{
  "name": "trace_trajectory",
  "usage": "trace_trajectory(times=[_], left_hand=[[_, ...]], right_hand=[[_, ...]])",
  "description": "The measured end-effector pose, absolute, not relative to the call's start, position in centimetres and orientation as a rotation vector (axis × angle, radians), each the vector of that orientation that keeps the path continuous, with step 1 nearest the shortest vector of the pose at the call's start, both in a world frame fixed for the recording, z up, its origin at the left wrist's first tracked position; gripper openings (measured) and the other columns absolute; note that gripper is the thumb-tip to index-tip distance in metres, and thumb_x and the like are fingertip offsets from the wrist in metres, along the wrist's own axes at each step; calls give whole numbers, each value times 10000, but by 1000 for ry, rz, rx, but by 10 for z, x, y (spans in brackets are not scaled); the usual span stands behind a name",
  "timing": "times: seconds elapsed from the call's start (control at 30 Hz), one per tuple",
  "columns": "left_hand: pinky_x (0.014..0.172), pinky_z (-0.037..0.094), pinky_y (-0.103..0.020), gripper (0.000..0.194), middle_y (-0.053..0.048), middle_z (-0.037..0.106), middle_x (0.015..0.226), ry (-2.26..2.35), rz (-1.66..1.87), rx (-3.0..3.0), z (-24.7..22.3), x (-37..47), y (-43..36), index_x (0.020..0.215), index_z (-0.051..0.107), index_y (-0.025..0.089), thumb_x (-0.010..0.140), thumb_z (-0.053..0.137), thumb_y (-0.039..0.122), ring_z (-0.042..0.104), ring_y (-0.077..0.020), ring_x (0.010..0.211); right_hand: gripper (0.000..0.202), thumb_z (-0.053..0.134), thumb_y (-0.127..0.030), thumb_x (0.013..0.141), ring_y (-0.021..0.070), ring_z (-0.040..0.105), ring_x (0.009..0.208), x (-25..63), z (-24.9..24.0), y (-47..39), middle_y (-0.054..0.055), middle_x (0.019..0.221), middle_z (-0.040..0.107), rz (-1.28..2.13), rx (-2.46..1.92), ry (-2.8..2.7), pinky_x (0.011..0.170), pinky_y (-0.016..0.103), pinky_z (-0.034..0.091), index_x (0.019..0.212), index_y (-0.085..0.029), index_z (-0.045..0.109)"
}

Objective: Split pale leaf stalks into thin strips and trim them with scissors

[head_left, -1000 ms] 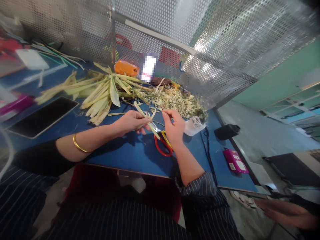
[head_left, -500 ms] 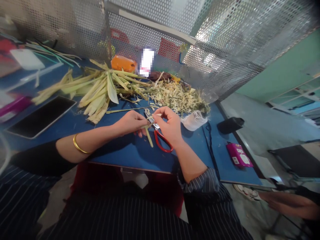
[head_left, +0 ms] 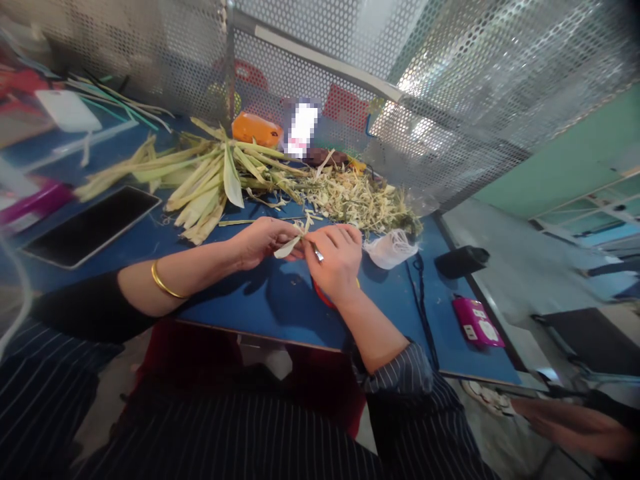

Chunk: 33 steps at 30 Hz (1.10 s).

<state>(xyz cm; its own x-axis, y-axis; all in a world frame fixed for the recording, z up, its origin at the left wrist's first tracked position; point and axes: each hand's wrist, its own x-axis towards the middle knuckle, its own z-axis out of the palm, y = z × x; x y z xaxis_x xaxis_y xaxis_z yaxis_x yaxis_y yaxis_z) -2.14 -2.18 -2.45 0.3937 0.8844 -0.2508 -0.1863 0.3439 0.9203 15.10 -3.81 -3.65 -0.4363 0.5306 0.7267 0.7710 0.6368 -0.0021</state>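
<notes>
My left hand (head_left: pixel 265 243) is closed on a pale corn husk strip (head_left: pixel 289 247), whose broad end sticks out under the fingers. My right hand (head_left: pixel 336 260) meets it, thumb and fingertips pinched at the strip's other end. Beneath the right hand, red-handled scissors (head_left: pixel 325 297) are mostly hidden; a bit of their metal shows between thumb and fingers. Whether the hand touches them I cannot tell. Just beyond the hands lies a heap of shredded husk pieces (head_left: pixel 357 200). A bundle of long husks (head_left: pixel 203 197) rests to its left.
On the blue table (head_left: pixel 240 307) are a dark-screened tablet (head_left: pixel 93 227), a white ball of string (head_left: pixel 393 249), a black cord (head_left: pixel 421 300), a black cylinder (head_left: pixel 461 262) and a purple packet (head_left: pixel 477 321). An orange packet (head_left: pixel 257 130) stands by the perforated metal screen (head_left: pixel 320 60). Another person's leg (head_left: pixel 565 427) shows at right.
My right hand has turned palm-down over the scissors, covering most of them. The husk strip has shifted up, and its broad end now points left instead of hanging down. The view has moved slightly.
</notes>
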Motion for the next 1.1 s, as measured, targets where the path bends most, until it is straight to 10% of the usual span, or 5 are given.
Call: trace_trajectory(times=[0.33,0.53,1.1], left_hand=[[473,414,-175,153,-19,647,608,928,981,987,-33,-19,-18,713,720,124,768,722,267,529,-64,493],[418,320,-168,124,-4,625,575,940,936,1080,-34,-18,-21,736,742,131,728,748,255,452,-44,444],[632,534,-249,320,-66,724,706,977,888,1071,-30,-21,-21,931,726,127,668,800,294,668,-135,622]], right_hand=[[213,512,-216,912,186,562,963,145,-35,-43,45,993,662,-533,-832,-2314,1038,402,327,1087,-244,629],[201,469,-167,927,174,554,962,140,-39,-45,15,937,657,-512,-794,-2428,1058,400,305,921,-266,644],[173,579,-284,776,105,520,550,142,-58,-22,-46,590,541,1038,-1210,-1438,544,248,418,649,-208,490]])
